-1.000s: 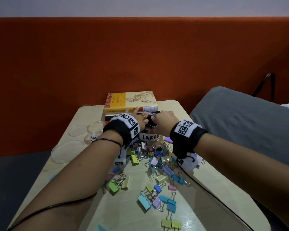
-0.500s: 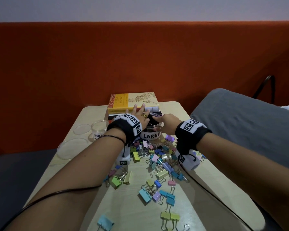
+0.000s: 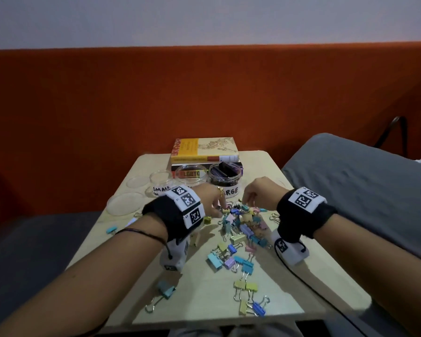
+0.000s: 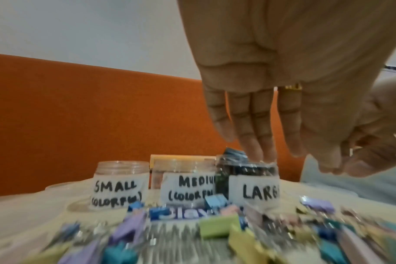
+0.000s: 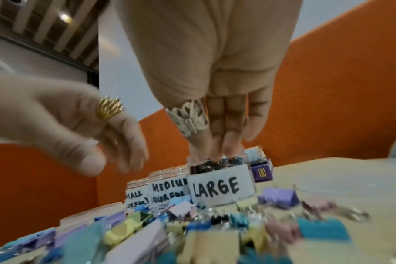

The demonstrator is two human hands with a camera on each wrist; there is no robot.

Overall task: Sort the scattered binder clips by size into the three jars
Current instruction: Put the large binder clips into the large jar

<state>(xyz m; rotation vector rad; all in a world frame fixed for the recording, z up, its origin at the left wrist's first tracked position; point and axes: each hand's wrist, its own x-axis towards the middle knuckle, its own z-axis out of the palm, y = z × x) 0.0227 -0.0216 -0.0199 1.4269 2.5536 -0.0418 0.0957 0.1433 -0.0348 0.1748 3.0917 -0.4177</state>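
Observation:
Three clear jars stand in a row at the back of the table: small [image 3: 161,185], medium [image 3: 191,175] and large [image 3: 225,178], the large one packed with dark clips. Pastel binder clips [image 3: 241,224] lie heaped just in front of the jars and scattered toward me. My left hand [image 3: 214,205] hovers over the heap's left side, fingers [image 4: 255,135] straight, pointing down and holding nothing. My right hand [image 3: 249,197] hangs over the heap's far right, fingers [image 5: 224,132] pointing down. I see no clip in it.
A stack of books [image 3: 204,149] sits right behind the jars. Clear lids [image 3: 124,203] lie left of the small jar. A grey cushion [image 3: 350,186] borders the table's right edge, and an orange backrest [image 3: 204,93] rises behind. More clips [image 3: 248,288] lie near the front edge.
Both hands have drawn back from the mouth of the large jar toward me and now hang low over the clip heap. The jar's top is uncovered.

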